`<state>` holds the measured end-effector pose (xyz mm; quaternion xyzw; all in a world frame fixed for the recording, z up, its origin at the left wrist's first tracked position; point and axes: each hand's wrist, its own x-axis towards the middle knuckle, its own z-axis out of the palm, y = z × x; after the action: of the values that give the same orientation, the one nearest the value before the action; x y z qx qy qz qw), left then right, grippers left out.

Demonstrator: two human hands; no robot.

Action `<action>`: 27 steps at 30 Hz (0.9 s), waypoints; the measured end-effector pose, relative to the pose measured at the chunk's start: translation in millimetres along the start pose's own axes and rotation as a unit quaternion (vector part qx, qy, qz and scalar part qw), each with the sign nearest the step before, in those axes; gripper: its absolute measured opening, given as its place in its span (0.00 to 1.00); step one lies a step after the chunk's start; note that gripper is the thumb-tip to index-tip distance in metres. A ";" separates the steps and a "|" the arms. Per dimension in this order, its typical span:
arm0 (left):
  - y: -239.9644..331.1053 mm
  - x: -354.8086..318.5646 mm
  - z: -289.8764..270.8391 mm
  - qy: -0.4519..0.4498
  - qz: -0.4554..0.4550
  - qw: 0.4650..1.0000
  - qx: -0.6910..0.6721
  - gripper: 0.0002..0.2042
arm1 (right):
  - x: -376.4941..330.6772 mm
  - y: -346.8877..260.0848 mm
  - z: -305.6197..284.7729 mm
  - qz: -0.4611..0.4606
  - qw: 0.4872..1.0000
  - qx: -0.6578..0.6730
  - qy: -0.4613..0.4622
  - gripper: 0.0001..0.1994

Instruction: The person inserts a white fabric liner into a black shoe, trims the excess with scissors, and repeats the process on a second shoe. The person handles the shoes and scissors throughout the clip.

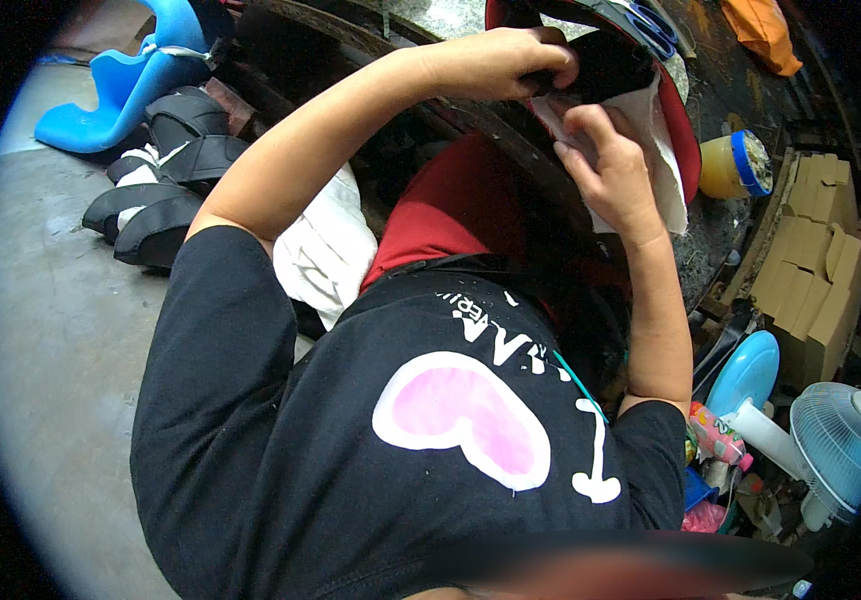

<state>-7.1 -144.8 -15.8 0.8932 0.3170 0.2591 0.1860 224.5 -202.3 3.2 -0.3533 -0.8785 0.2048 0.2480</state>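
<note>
Both my hands work at a curved red-and-black piece [688, 140] with a whitish fabric lining [662, 125]; what kind of article it is I cannot make out. My left hand [515, 65] reaches across at its near left side, with fingers curled into its dark edge. Just to the right and nearer, my right hand [605, 165] has thumb and fingers bent together at the whitish lining. Part of the piece lies hidden behind my hands, and its inside is deep in shadow.
A yellow tub with a blue rim [735, 165] stands at right, beside cardboard boxes [800, 270]. Nearer is a blue fan [835, 450]. Stacked black curved pads [175, 180] and a blue plastic piece [115, 95] lie at left. Orange cloth [765, 35] lies far right.
</note>
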 end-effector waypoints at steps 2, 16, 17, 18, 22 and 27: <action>4.5 -7.7 -3.1 0.021 0.069 0.997 0.025 0.12 | 1.2 0.9 -2.0 0.009 0.998 0.064 0.006 0.12; 12.9 -20.9 -6.2 0.003 0.017 1.000 0.007 0.06 | 6.8 17.3 -0.9 0.065 0.991 0.114 0.015 0.11; 12.1 -20.9 -5.4 0.013 0.041 0.999 0.011 0.05 | 7.0 18.2 0.2 0.056 0.992 0.108 0.017 0.11; 11.2 -21.0 -5.2 0.022 0.053 0.998 0.019 0.05 | 6.7 18.4 1.1 0.048 0.994 0.100 0.020 0.12; 9.5 -23.5 -7.4 0.022 0.084 0.996 0.030 0.05 | -0.2 11.8 2.9 0.026 0.996 0.081 0.015 0.13; 12.1 -25.4 -0.6 0.074 -0.026 0.997 -0.001 0.07 | -5.3 2.4 2.1 -0.076 0.992 -0.100 0.022 0.17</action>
<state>-18.6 -170.4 -18.1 0.8629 0.3525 0.3199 0.1698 227.8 -205.0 -1.3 -0.3131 -0.9132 0.0884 0.2454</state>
